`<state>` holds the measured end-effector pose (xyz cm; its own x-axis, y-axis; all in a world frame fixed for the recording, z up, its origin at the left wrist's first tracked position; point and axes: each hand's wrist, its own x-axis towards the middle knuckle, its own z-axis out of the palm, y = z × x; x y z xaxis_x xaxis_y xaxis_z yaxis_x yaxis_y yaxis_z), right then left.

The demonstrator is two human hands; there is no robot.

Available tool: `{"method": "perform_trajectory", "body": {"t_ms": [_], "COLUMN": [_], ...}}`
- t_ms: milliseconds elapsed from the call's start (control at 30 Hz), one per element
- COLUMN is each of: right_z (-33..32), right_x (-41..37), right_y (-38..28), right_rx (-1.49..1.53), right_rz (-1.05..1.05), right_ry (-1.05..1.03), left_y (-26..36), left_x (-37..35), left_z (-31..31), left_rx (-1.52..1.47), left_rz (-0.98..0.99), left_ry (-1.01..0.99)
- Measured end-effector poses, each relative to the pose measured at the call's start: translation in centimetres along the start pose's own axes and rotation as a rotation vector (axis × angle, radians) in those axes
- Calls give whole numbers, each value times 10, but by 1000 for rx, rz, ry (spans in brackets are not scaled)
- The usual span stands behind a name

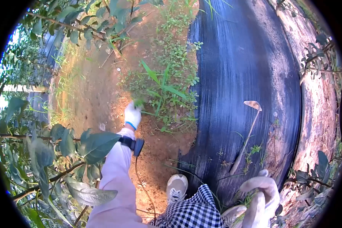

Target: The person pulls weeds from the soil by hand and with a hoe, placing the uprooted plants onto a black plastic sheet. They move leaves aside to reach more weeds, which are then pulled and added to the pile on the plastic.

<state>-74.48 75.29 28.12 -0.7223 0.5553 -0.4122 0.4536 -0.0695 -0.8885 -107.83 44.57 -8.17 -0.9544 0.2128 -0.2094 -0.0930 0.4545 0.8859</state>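
My left hand (132,115), in a white glove with a blue cuff, is closed on a small tuft of green weeds (139,103). The tuft is blurred by motion. It is just above bare soil, at the left edge of a patch of low weeds (174,83). My right hand (264,193), in a pale glove, is near my right knee at the lower right. Its fingers are loosely bent and apart, and I see nothing held in them. Beyond it, a hand hoe (250,131) with a slim handle and a small, dirt-marked blade lies on black plastic sheeting (231,68).
Leafy branches (98,146) crowd the left side and cross near my left sleeve. More branches (319,174) reach in at the right. A strip of soil (91,87) runs along the sheeting. My shoe (176,188) stands on the ground near the sheeting's edge.
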Motion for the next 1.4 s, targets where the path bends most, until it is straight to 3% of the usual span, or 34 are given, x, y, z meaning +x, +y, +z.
{"method": "perform_trajectory", "body": {"t_ms": [33, 100, 133, 200, 233, 267, 333, 400, 433, 567, 600, 633, 667, 733, 767, 867, 933, 1033, 1067, 1133, 1200, 1233, 1333, 1400], "right_z": [5, 14, 14, 20, 20, 23, 21, 17, 15, 7, 7, 2, 0, -2, -4, -8, -5, 0, 0, 0, 1, 3, 1, 3], "right_x": [6, 15, 19, 24, 26, 26, 26, 26, 25, 34, 37, 38, 38, 37, 39, 42, 52, 60, 61, 60, 62, 61, 66, 64], "right_y": [9, 32, 54, 70, 77, 80, 87, 89, 92, 139, 147, 176, 180, 191, 201, 223, 222, 210, 210, 214, 215, 214, 214, 212], "right_rx": [-42, 0, -52, 15, 3, 45, 43, 46, 46, -34, -98, -272, -327, -401, -411, -462, -519, -660, -682, -722, -733, -725, -730, -737], "right_rz": [-29, -41, -93, -31, 26, 89, 145, 138, 146, 187, 221, 117, 171, 208, 239, 351, 431, 437, 441, 440, 444, 453, 433, 483], "right_ry": [41, 49, 59, 103, 119, 152, 162, 223, 258, 306, 312, 357, 368, 417, 414, 391, 358, 338, 336, 340, 343, 345, 356, 335], "left_y": [-10, 62, 86, 77, 42, 42, 23, 48, 51, 225, 246, 261, 271, 268, 249, 173, 96, 84, 86, 85, 67, 61, 58, 85], "left_x": [-5, -44, -44, -30, -17, -15, -5, -22, -25, -92, -108, -120, -124, -120, -121, -114, -100, -108, -114, -102, -89, -85, -75, -76], "left_z": [-3, 32, 45, 60, 66, 75, 85, 89, 102, 154, 168, 177, 178, 161, 151, 93, 63, 53, 65, 86, 107, 114, 90, 59], "left_rx": [179, 759, 784, 883, 635, 741, 539, 151, 354, -40, -121, -192, -195, -34, -207, 40, -78, 580, 721, 656, 652, 770, -34, -288], "left_rz": [48, 301, 195, 191, 251, 303, 349, 154, 342, 434, 447, 445, 450, 478, 328, 486, 118, 127, 113, 343, 233, 290, 297, -79], "left_ry": [2, 74, -52, -88, -71, -50, 25, 72, 296, -164, -397, -602, -666, -545, -398, 328, 515, -9, -43, -104, -126, -72, 72, 133]}}
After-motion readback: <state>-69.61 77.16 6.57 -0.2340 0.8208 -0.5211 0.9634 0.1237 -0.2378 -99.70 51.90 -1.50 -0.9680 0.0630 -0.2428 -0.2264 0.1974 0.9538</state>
